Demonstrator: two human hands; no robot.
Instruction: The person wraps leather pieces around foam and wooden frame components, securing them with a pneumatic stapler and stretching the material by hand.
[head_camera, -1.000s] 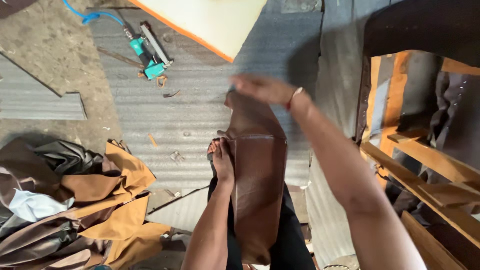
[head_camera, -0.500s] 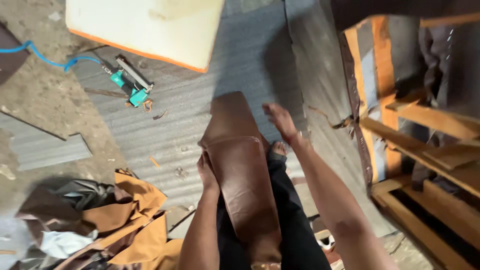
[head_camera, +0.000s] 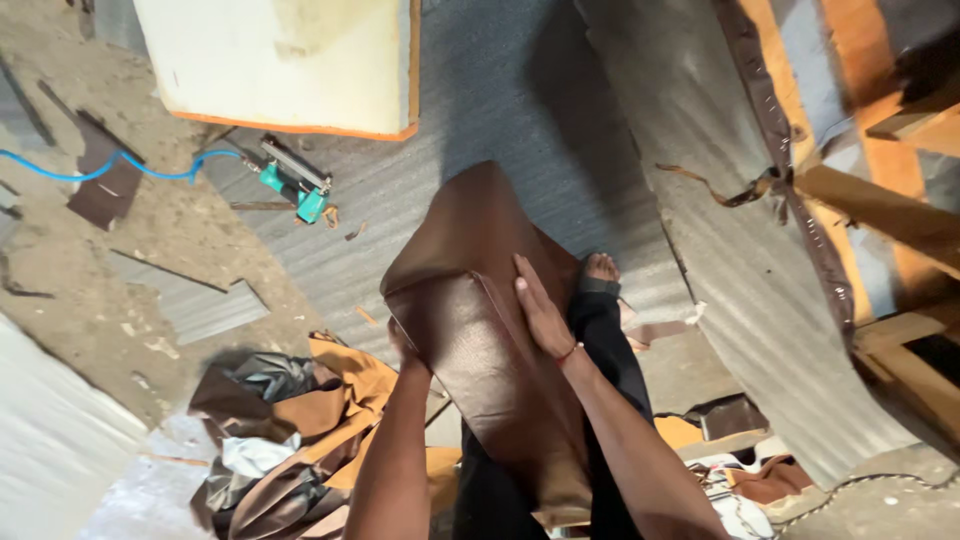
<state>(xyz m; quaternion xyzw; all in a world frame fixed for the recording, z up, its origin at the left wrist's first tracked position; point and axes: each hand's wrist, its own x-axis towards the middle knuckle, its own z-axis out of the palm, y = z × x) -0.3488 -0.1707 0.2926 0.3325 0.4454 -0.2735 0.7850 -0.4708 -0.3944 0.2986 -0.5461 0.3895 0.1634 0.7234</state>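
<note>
Brown leather sheet (head_camera: 480, 330) drapes over the person's lap, soft and floppy, likely slick on its face. The right hand (head_camera: 540, 315) lies flat on it; the left hand (head_camera: 405, 345) grips its left edge from beneath. Edges look the surest hold.

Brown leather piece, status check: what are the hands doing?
Right hand flat on brown leather piece. Left hand under its edge, grip hidden. Nothing blocking.

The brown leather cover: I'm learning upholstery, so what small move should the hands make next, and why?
Probably slide the right hand down the brown leather cover to flatten it. That hand lies flat on its face, the left hand grips the left edge, and the top bends over.
</note>
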